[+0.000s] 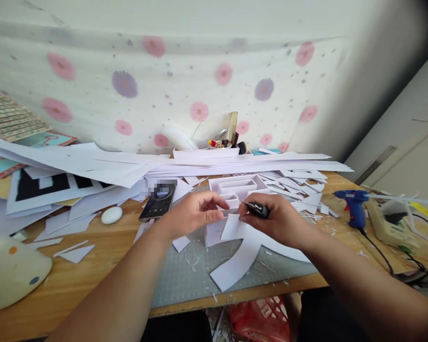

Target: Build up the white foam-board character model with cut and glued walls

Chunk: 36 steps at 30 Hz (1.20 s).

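The black-handled cutter (258,209) is just right of the frame's centre, in the right hand (271,217), which is closed around its handle. Its long axis slopes gently from lower right to upper left, and the thin blade points left, toward the other hand. The left hand (202,211) is half curled, thumb and fingers a little apart, near the left side of a white compartmented box (212,233); I cannot tell whether it pinches anything.

Below the right hand, a forked, curved white piece (235,266) sends one arm to the lower left and another to the right.

Large black shapes that look like lettering stand on a partly covered sheet (57,184) at the left, but cannot be read. A dark handheld device (159,202) left of centre has a pixelated patch over its upper left.

The grey cutting mat (183,282) ends close to the near edge of the wooden table (74,285). Bare mat shows at its lower left, bare wood beyond the left forearm. At the right, some wood separates the mat from a blue glue gun (356,216); behind the box, white strips (257,166) crowd the surface.
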### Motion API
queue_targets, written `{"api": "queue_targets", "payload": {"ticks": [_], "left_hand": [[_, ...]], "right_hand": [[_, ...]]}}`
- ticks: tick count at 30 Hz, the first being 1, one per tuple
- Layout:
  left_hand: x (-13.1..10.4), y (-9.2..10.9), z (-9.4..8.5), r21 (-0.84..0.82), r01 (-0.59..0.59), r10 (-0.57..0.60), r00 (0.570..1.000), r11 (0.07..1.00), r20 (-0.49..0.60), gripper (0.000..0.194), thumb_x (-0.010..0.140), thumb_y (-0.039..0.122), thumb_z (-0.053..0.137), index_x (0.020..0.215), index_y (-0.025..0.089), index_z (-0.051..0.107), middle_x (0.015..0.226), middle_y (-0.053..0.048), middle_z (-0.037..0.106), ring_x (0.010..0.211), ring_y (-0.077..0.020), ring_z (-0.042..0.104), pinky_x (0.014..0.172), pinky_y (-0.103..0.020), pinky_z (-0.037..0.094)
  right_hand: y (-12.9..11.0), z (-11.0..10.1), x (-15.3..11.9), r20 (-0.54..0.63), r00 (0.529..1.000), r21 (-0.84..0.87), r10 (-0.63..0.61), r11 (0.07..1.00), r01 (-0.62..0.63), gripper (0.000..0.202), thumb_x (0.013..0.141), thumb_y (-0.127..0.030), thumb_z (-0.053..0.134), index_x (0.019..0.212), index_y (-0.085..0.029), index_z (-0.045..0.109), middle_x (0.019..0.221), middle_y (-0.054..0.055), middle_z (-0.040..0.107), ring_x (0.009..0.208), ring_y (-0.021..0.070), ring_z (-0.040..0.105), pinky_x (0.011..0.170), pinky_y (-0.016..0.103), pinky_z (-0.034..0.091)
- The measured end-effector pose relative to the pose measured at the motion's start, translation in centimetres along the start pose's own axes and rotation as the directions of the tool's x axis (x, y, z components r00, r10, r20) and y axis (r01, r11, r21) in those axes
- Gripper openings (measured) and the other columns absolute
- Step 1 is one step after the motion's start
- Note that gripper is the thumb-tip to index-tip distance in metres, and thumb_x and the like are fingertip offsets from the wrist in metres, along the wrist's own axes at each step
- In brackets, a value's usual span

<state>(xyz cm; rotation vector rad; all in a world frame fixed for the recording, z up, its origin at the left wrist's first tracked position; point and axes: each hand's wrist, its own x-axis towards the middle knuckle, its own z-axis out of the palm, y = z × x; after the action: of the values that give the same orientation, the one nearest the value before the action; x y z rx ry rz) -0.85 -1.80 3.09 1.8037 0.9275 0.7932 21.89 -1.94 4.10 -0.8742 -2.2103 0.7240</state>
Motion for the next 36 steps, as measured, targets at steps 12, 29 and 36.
{"api": "queue_targets", "payload": {"ticks": [12, 29, 36], "left_hand": [[-0.4, -0.1, 5.0, -0.225, -0.224, 0.165, 0.953, 0.948, -0.253, 0.040, 0.071, 0.048, 0.073, 0.090, 0.014, 0.063, 0.069, 0.000, 0.055, 0.063, -0.0101, 0.049, 0.058, -0.021, 0.039], [-0.9, 0.1, 5.5, 0.076, -0.292, 0.300, 0.891, 0.953, -0.342, 0.043, 0.073, 0.057, 0.067, 0.082, 0.015, 0.058, 0.067, 0.000, 0.054, 0.061, -0.0117, 0.046, 0.056, -0.023, 0.037], [-1.1, 0.3, 5.4, 0.094, -0.309, 0.323, 0.891, 0.946, -0.319, 0.045, 0.073, 0.058, 0.065, 0.086, 0.015, 0.059, 0.068, 0.000, 0.054, 0.062, -0.0121, 0.047, 0.057, -0.024, 0.038]], "right_hand": [[-0.8, -1.8, -1.2, -0.167, 0.981, -0.273, -0.102, 0.960, 0.053, 0.010, 0.086, -0.023, 0.058, 0.080, -0.015, 0.058, 0.069, 0.001, 0.057, 0.061, 0.0143, 0.050, 0.056, 0.024, 0.034], [-0.6, -0.6, -1.7, -0.095, 0.976, -0.670, -0.194, 0.738, 0.082, 0.009, 0.070, -0.011, 0.060, 0.075, -0.016, 0.055, 0.067, 0.000, 0.056, 0.060, 0.0166, 0.052, 0.053, 0.028, 0.021], [-1.0, -0.4, -1.7, -0.081, 0.984, -0.668, -0.156, 0.742, 0.063, 0.010, 0.070, -0.009, 0.060, 0.078, -0.016, 0.058, 0.069, 0.000, 0.058, 0.061, 0.0171, 0.054, 0.053, 0.028, 0.024]]}}
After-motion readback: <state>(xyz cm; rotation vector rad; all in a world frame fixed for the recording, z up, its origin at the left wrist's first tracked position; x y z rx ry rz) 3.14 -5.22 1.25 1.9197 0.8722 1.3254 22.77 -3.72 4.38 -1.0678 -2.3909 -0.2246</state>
